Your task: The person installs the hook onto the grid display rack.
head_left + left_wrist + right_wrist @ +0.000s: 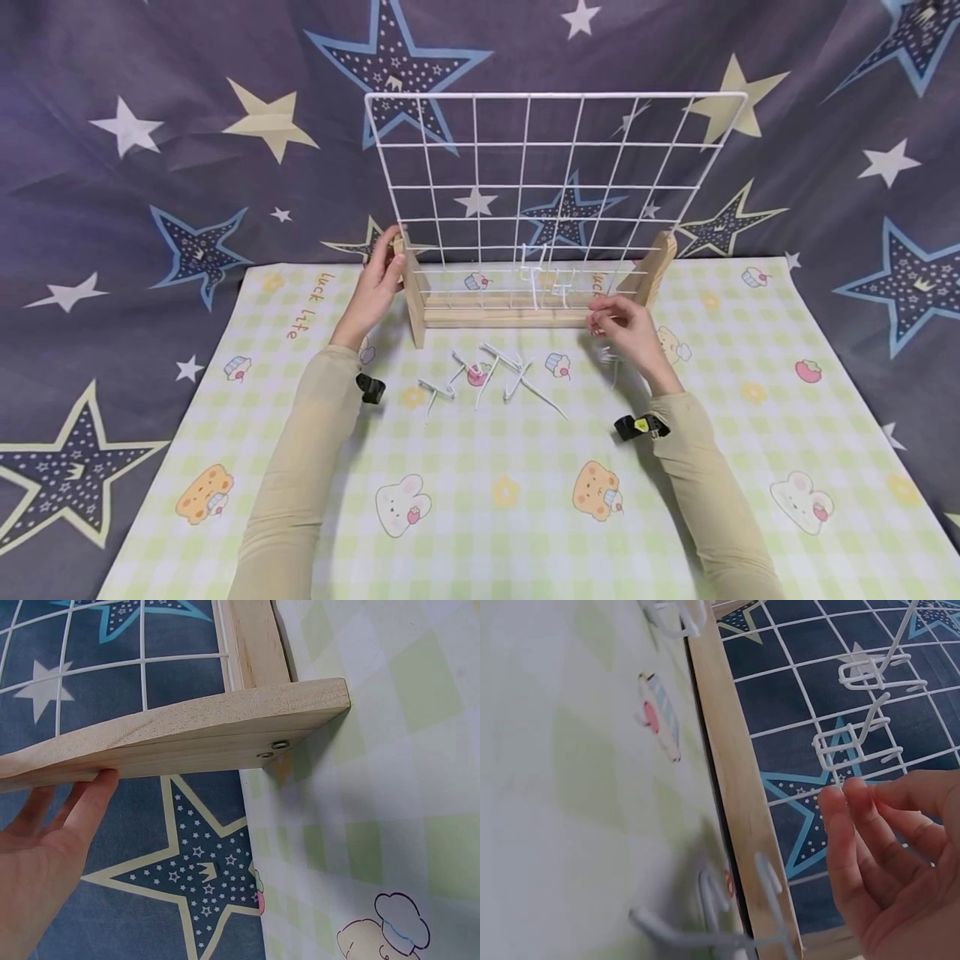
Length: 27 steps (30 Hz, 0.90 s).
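A white wire grid panel (555,185) leans back in a wooden stand (414,292). My left hand (375,287) grips the rear edge of the left upright, with the thumb on its outer face; the other fingertips are partly hidden behind the wood. Two white wire hooks (534,275) (855,742) hang on the lower middle of the grid. My right hand (624,331) is just right of them, low in front of the grid, fingertips bent close together. Nothing shows between them in the right wrist view. Under that hand a loose white hook (611,358) lies on the tablecloth.
Several white hooks (483,367) lie in front of the stand, some overlapping. A checked cloth (510,533) with cartoon prints covers the table. Behind the table hangs a dark curtain (225,50) with stars. Both wrists carry black cameras (371,388).
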Each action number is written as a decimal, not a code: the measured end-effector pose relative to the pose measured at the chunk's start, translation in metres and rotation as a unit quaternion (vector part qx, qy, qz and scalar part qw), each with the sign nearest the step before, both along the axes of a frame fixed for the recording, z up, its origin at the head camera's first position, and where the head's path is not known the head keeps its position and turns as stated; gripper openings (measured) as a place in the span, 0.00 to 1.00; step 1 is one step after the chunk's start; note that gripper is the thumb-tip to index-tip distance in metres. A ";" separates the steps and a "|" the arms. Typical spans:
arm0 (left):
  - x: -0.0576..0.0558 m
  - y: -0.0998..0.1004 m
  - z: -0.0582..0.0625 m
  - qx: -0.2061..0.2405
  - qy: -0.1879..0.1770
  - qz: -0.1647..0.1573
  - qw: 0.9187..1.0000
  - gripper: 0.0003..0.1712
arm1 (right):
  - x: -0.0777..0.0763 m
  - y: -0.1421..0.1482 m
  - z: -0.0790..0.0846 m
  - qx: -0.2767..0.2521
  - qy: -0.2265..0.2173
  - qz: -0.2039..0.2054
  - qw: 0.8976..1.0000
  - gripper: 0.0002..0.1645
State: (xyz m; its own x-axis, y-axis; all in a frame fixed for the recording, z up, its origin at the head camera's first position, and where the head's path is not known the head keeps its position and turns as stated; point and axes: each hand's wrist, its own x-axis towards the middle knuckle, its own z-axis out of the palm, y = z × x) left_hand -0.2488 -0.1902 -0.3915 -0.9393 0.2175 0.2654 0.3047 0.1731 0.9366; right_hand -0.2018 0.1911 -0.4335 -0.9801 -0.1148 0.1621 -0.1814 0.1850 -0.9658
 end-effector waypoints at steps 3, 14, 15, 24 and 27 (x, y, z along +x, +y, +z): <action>0.000 0.000 0.000 0.003 0.000 -0.001 1.000 0.26 | 0.003 0.004 -0.001 0.008 -0.006 0.001 1.000 0.12; 0.001 0.000 0.000 0.003 -0.003 0.002 1.000 0.26 | 0.014 0.018 -0.005 0.084 0.016 0.013 0.996 0.11; 0.001 0.000 0.000 0.002 -0.003 0.002 1.000 0.26 | 0.015 0.019 -0.005 0.092 0.020 0.011 0.995 0.11; 0.000 0.000 -0.001 0.012 -0.005 -0.002 1.000 0.27 | 0.020 0.027 -0.011 0.095 0.021 0.002 0.995 0.10; 0.000 0.000 -0.001 0.012 -0.004 -0.001 1.000 0.27 | 0.021 0.030 -0.012 0.088 0.018 -0.001 0.996 0.10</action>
